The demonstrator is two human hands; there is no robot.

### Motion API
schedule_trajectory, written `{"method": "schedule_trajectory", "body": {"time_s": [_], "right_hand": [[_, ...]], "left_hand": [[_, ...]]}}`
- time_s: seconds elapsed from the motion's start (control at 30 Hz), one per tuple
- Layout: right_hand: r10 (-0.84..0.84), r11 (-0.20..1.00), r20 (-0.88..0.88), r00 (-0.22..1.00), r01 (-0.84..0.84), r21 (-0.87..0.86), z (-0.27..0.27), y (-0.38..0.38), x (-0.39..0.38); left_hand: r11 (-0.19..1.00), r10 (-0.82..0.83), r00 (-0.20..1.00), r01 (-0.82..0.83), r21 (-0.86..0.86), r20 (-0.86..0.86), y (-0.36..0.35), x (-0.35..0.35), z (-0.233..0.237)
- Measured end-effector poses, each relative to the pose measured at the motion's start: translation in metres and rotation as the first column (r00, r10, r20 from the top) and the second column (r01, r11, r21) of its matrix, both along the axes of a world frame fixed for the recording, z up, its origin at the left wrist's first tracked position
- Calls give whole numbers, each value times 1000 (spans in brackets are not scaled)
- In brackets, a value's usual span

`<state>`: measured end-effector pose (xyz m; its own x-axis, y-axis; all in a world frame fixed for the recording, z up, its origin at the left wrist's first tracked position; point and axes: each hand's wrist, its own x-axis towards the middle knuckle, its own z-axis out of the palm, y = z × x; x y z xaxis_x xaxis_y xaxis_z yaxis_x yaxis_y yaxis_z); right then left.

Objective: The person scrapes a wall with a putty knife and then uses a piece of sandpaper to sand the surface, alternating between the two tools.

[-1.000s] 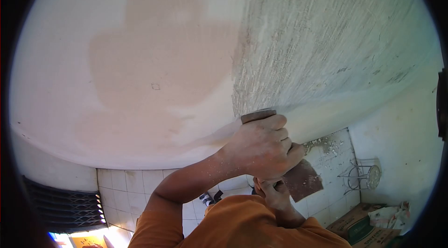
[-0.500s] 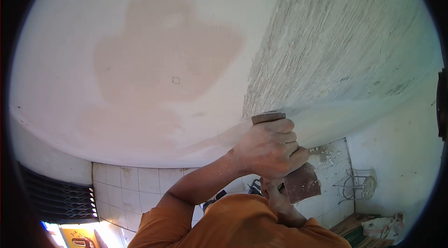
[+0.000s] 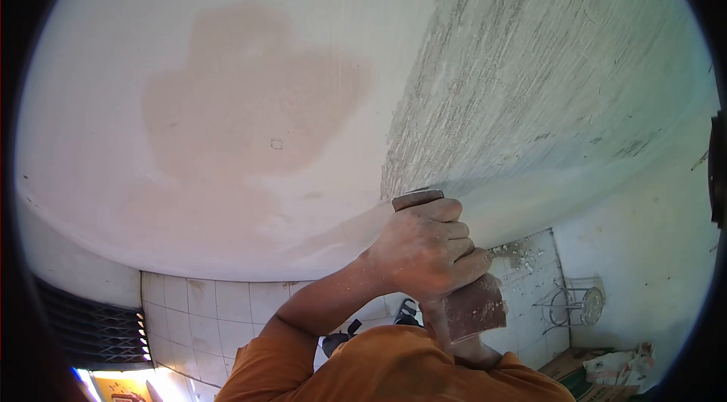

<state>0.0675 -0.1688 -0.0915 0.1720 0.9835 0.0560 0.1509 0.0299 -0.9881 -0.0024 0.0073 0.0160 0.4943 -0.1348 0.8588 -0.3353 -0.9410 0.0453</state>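
My left hand (image 3: 420, 247) is closed round a scraper (image 3: 418, 199), whose wide brown edge rests against the wall (image 3: 333, 205) at the lower end of a rough grey streaked area (image 3: 485, 76). Below it, my right hand (image 3: 438, 319) holds a brown plate (image 3: 475, 309) with whitish bits on it. The plate hides most of the fingers of that hand. A pinkish patch (image 3: 242, 114) marks the smooth wall on the left.
White floor tiles (image 3: 201, 319) lie below the wall, with scattered debris (image 3: 526, 254) near the corner. On the right stands a round stool (image 3: 591, 306). Cardboard and a plastic bag (image 3: 621, 366) lie at lower right; a dark grille (image 3: 91, 322) is at lower left.
Both hands, the scraper and the plate appear a little further left and lower. The wall's markings have shifted in view too. Both holds are unchanged.
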Motion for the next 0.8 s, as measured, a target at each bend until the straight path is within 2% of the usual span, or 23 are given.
{"method": "schedule_trajectory", "body": {"time_s": [0.1, 0.2, 0.3, 0.47, 0.53, 0.57, 0.67, 0.77, 0.8], "right_hand": [[-36, 999, -93, 995, 33, -42, 6, -1, -11], [-78, 995, -188, 979, 63, -83, 19, 4, -18], [-92, 991, -237, 967, 67, -112, 24, 5, -19], [-126, 986, -306, 944, 87, -140, 27, 4, -22], [-61, 988, -280, 958, 18, -154, 23, 0, -17], [-34, 987, -273, 961, -11, -160, 21, -2, -16], [-137, 990, -375, 917, 118, -74, 22, 15, -23], [36, 955, -278, 960, 49, 291, 3, 30, -2], [-5, 961, -330, 944, 95, 259, 10, 31, -4]], "left_hand": [[995, 104, 990, -103, 10, -91, -1, -6, 1], [990, 79, 996, -72, 120, -50, 1, 0, 26], [991, 95, 993, -86, 106, -75, 1, -2, 31], [996, 86, 985, -81, 36, -149, -2, -8, 9], [999, 38, 982, -38, 5, -184, -2, -10, 14], [998, 65, 980, -64, 12, -187, -3, -10, 9], [989, 133, 981, -122, 80, -139, -3, -5, 6], [981, 152, 984, -139, 135, -95, 0, -2, 31], [981, 155, 983, -141, 131, -103, 2, -1, 41]]}}
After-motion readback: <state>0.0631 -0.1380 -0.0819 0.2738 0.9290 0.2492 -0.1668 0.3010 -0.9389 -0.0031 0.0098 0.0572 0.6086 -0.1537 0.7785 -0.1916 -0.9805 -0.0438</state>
